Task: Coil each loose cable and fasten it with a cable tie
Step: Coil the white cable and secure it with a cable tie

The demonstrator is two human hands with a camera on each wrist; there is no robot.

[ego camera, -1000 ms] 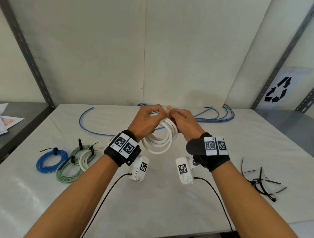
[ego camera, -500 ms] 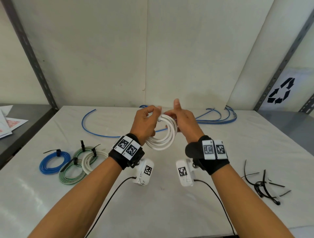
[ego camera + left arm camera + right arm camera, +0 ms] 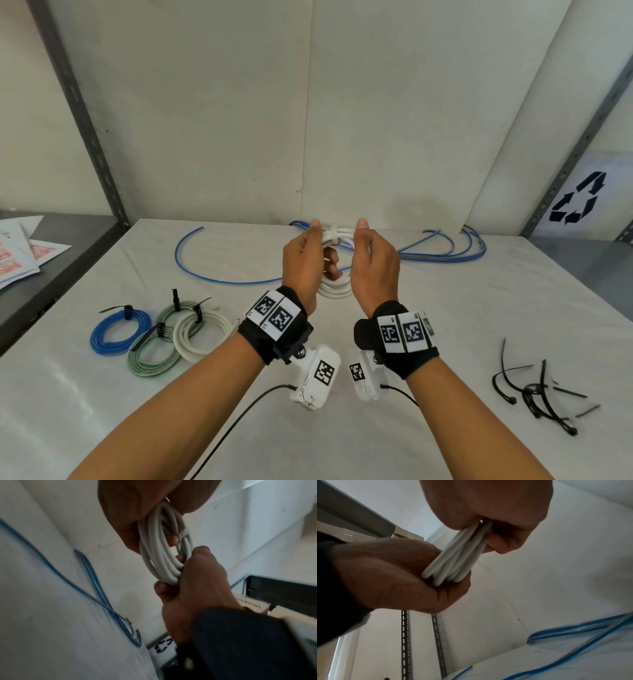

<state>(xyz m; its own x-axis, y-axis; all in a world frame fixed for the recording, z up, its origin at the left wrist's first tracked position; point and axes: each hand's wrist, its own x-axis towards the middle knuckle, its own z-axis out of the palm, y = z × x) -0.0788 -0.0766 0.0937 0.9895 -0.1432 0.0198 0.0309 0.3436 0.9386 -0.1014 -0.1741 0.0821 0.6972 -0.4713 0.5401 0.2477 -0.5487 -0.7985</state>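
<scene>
White coil; loose blue cables; black cable ties; black-white checkered wristbands.

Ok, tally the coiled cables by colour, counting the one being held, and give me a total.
Blue coils: 1
Green coils: 2
White coils: 2, the tied white coil and the held white coil
Total: 5
</scene>
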